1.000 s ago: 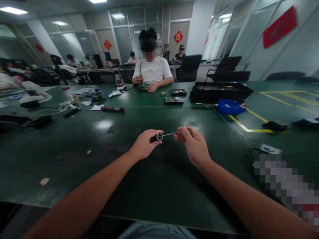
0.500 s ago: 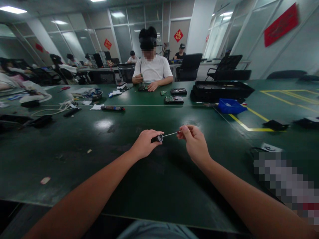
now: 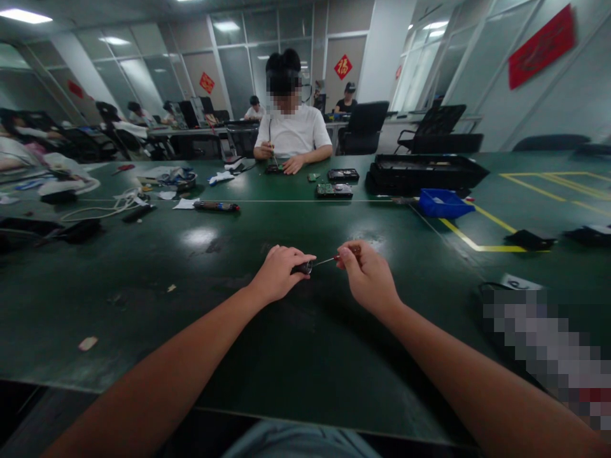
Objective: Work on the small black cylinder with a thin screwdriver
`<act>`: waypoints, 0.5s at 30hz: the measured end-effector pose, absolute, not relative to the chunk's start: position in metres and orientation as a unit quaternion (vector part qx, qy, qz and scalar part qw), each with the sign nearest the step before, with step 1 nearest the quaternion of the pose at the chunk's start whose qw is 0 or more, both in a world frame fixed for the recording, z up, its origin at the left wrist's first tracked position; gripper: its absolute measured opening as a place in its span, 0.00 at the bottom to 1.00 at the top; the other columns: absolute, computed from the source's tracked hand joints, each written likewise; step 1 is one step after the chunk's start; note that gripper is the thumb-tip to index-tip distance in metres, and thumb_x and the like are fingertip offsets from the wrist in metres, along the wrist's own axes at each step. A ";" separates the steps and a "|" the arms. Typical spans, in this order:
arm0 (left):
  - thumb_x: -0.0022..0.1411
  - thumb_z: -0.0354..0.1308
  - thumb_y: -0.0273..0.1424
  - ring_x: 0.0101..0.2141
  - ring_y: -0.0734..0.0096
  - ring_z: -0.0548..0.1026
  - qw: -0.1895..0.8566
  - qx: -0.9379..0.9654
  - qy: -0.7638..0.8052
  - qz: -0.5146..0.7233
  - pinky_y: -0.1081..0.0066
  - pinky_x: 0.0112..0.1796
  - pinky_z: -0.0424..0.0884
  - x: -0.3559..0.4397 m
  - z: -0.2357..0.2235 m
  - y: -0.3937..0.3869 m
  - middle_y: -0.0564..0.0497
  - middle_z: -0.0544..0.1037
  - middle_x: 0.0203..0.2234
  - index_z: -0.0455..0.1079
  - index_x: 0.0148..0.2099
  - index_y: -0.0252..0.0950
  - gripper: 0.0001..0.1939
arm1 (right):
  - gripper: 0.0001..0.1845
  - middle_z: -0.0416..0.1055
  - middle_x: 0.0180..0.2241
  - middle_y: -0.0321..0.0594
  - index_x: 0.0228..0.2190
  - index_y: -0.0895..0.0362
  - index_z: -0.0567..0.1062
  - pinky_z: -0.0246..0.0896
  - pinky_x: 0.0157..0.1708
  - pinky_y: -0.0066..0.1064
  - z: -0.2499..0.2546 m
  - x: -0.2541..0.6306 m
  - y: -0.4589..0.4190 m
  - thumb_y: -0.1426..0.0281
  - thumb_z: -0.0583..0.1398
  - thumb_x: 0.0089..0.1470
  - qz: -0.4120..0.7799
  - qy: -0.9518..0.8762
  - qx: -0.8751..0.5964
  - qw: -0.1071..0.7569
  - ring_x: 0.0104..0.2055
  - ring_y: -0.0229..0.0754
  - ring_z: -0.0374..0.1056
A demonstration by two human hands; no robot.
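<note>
Green tabletop [image 3: 267, 356], cylinder [image 3: 303, 268] in left hand [image 3: 275, 273]

Screwdriver [image 3: 336, 257] right of cylinder [image 3: 303, 268]; bin [image 3: 443, 205] farther right, before tray [image 3: 424, 166]

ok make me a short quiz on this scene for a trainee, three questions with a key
1. Which hand holds the thin-shafted tool?
2. Multiple choice: what colour is the bin on the near side of the large black tray? a) red b) blue c) white
3. True or false: the dark cylinder in the left hand has one end facing the tool's shaft.

Key
1. The right hand.
2. b) blue.
3. True.
</note>
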State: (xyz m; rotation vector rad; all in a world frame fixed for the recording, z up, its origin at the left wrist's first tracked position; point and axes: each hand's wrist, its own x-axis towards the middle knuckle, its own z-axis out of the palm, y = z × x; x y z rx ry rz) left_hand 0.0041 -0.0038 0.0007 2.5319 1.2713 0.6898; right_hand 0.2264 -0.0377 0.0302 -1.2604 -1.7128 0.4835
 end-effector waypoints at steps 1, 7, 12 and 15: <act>0.62 0.63 0.32 0.51 0.57 0.70 0.115 0.862 0.435 0.234 0.51 0.56 0.59 0.004 0.000 -0.003 0.47 0.76 0.48 0.71 0.59 0.45 0.22 | 0.11 0.77 0.29 0.40 0.36 0.54 0.72 0.62 0.34 0.36 0.030 0.226 -0.038 0.62 0.54 0.65 0.185 -0.698 -0.518 0.460 0.32 0.45 0.73; 0.60 0.65 0.30 0.49 0.59 0.72 0.153 0.843 0.444 0.263 0.56 0.53 0.65 0.005 0.003 -0.004 0.47 0.77 0.47 0.73 0.56 0.41 0.21 | 0.12 0.77 0.29 0.40 0.36 0.54 0.72 0.61 0.33 0.35 0.029 0.228 -0.036 0.61 0.54 0.65 0.156 -0.681 -0.540 0.469 0.32 0.45 0.73; 0.60 0.64 0.29 0.50 0.61 0.73 0.209 0.801 0.460 0.320 0.59 0.54 0.67 0.008 0.006 -0.008 0.47 0.76 0.50 0.72 0.53 0.38 0.18 | 0.12 0.77 0.29 0.41 0.36 0.54 0.72 0.61 0.32 0.35 0.028 0.229 -0.036 0.61 0.54 0.65 0.146 -0.674 -0.545 0.476 0.31 0.44 0.72; 0.60 0.64 0.30 0.50 0.59 0.73 0.221 0.779 0.479 0.338 0.58 0.53 0.68 0.008 0.006 -0.009 0.47 0.76 0.50 0.71 0.54 0.38 0.19 | 0.13 0.77 0.30 0.41 0.36 0.54 0.72 0.62 0.33 0.36 0.028 0.229 -0.036 0.60 0.53 0.65 0.151 -0.671 -0.540 0.485 0.32 0.45 0.73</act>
